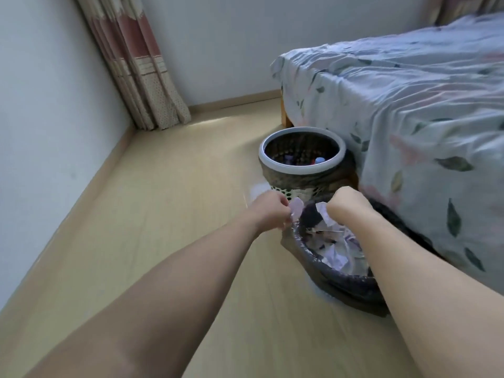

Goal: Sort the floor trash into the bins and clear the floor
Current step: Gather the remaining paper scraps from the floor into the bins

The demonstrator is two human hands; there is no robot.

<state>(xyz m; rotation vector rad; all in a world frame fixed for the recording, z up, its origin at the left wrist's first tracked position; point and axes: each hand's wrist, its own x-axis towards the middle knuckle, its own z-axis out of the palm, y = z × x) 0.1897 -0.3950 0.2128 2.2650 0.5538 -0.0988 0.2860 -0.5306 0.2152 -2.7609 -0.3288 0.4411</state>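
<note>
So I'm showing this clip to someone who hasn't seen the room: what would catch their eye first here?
Two bare forearms reach to the near bin lined with a dark plastic bag, full of crumpled white paper, beside the bed. The left hand pinches a pale scrap of paper at the bin's rim, and the right hand holds a grip on white paper above it. Just beyond stands a round mesh bin with a grey rim.

- Soft, dim daylight spreads from the curtain (136,64) at eleven o'clock.
- Shadows stay faint.
- Wide-angle distortion bends the edges.
- Slight overall blur.
</note>
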